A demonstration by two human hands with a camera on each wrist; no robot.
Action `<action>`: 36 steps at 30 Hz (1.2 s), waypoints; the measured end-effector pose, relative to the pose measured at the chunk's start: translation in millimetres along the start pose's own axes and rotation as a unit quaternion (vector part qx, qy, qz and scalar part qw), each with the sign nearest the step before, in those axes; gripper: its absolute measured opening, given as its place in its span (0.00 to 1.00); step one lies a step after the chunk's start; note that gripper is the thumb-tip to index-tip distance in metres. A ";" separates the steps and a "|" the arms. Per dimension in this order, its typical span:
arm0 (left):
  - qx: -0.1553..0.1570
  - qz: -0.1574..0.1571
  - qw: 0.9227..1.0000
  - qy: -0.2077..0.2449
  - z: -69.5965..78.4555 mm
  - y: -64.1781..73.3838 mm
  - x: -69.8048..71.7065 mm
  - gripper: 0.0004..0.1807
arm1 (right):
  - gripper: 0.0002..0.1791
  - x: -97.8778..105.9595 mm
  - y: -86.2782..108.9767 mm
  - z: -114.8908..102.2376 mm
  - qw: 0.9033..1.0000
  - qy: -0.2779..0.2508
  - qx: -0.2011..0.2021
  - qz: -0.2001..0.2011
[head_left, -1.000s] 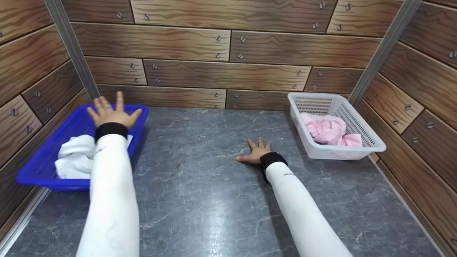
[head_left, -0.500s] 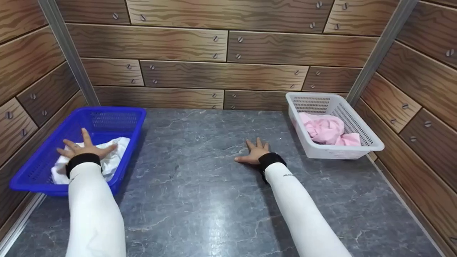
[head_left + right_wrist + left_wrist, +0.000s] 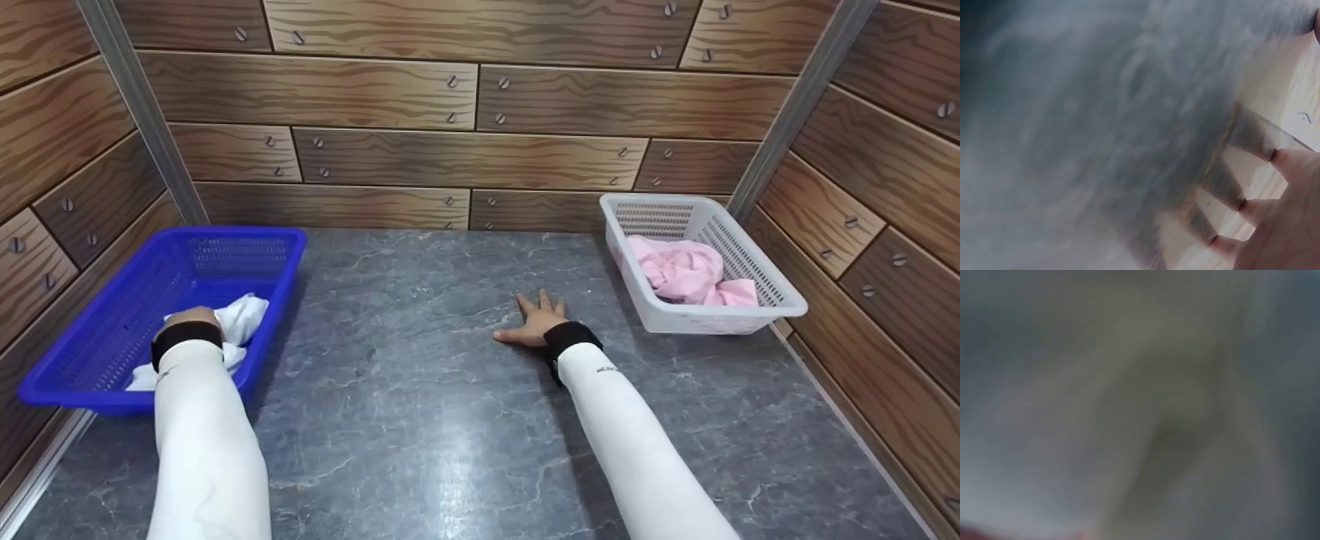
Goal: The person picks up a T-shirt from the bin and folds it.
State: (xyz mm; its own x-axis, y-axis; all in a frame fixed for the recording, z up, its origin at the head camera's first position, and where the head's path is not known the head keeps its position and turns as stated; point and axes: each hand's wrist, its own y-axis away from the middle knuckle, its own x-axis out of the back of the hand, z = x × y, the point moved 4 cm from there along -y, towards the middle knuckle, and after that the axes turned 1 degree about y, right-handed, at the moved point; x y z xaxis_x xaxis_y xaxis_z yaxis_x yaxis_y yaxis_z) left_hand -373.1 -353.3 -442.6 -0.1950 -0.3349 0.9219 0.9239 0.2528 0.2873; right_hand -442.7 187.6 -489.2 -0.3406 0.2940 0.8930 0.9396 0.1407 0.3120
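Note:
My left hand (image 3: 195,318) is down inside the blue plastic basket (image 3: 240,255), its fingers curled into a bunched white cloth (image 3: 241,319). The fingertips are hidden by the back of the hand. Blurred pale cloth (image 3: 1072,427) fills the left wrist view. On the dark marbled tabletop (image 3: 420,360), my right hand (image 3: 536,324) rests palm down with its fingers spread and nothing held. The right wrist view shows its straight fingers and palm (image 3: 1286,219) against the grey surface.
A white plastic basket (image 3: 712,319) holding a crumpled pink cloth (image 3: 686,274) stands at the back right. Wood-patterned walls (image 3: 375,157) enclose the table at the back and both sides.
My left hand has come back and down from above the blue basket's far part, then closed on the white cloth, bunching it up. The right hand has stayed in place.

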 end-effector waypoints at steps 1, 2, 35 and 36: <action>0.003 0.014 1.000 0.001 -2.2 -4.1 0.6 0.26 | 0.57 0.4 1.2 -1.1 1.000 -0.003 0.002 0.000; 0.008 0.029 1.000 -0.001 -4.0 -7.9 1.8 0.26 | 0.57 0.4 1.6 -1.6 1.000 -0.003 0.003 -0.002; -0.131 0.254 0.950 0.124 222.3 21.1 64.9 0.32 | 0.56 2.4 4.5 -0.7 1.000 -0.008 0.012 -0.001; -0.134 0.250 0.951 0.126 227.3 20.7 59.1 0.32 | 0.56 2.8 5.0 -0.7 1.000 -0.008 0.012 0.000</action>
State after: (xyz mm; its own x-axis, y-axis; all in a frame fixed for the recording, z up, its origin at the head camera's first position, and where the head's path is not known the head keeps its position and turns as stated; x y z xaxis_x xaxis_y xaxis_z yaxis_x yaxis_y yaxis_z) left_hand -440.3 -161.5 -323.1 0.3445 -0.4496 0.8241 0.9376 0.2089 -0.2780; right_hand -439.0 188.4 -484.9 -0.3422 0.3090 0.8874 0.9383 0.1629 0.3051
